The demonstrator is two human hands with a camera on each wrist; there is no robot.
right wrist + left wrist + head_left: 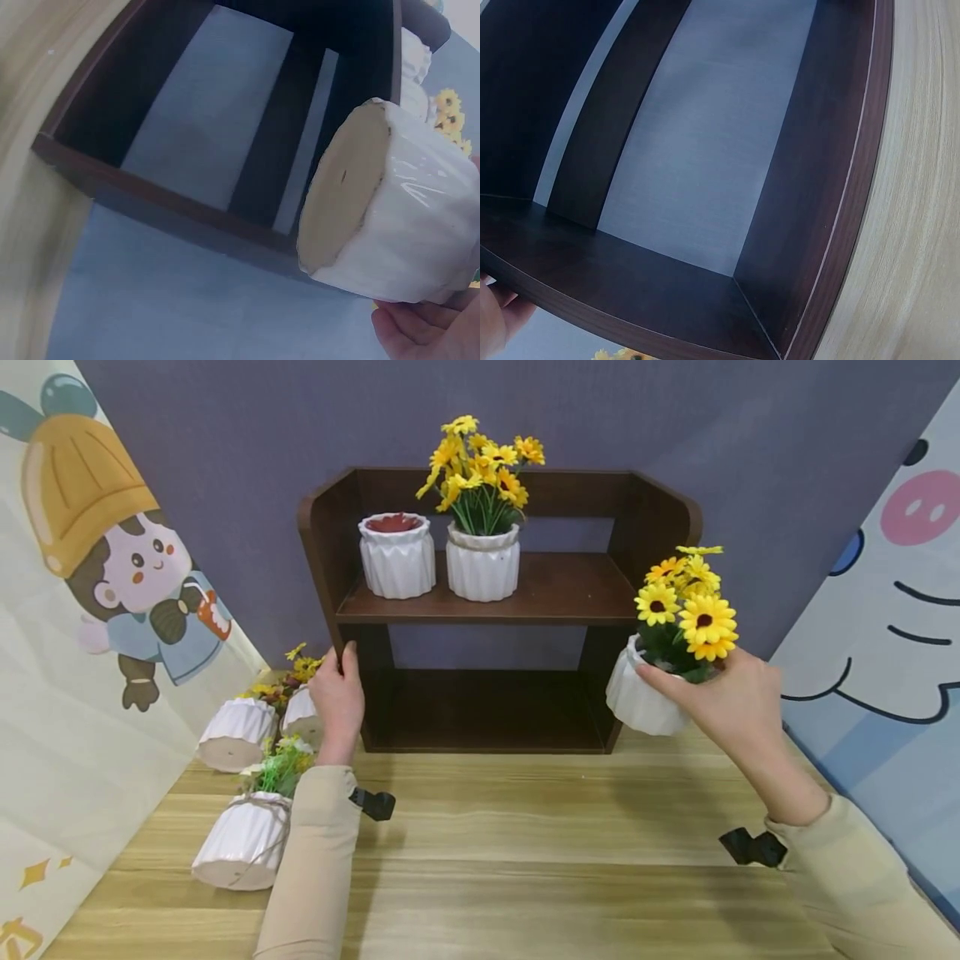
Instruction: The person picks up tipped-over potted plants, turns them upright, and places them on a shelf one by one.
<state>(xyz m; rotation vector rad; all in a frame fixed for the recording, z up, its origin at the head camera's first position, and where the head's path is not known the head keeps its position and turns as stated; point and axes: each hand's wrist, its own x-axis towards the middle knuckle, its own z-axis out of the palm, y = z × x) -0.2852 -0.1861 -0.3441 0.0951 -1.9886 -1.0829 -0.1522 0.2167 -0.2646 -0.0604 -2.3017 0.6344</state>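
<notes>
My right hand [731,697] grips a white flower pot [642,693] with yellow flowers, held up in front of the shelf's right side. In the right wrist view the pot's unglazed base [349,187] faces the camera. My left hand [337,697] holds the left side panel of a dark brown two-tier shelf [487,610], thumb on the front edge; its other fingers are mostly hidden behind the panel. On the upper tier stand a white pot [397,560] with a reddish-brown inside and, beside it, a white pot with yellow flowers [483,564].
Left of the shelf, several white flower pots [243,843] lie tipped over on the wooden table [480,843]. A grey-blue wall [247,468] stands behind the shelf. Cartoon panels [885,635] border both sides.
</notes>
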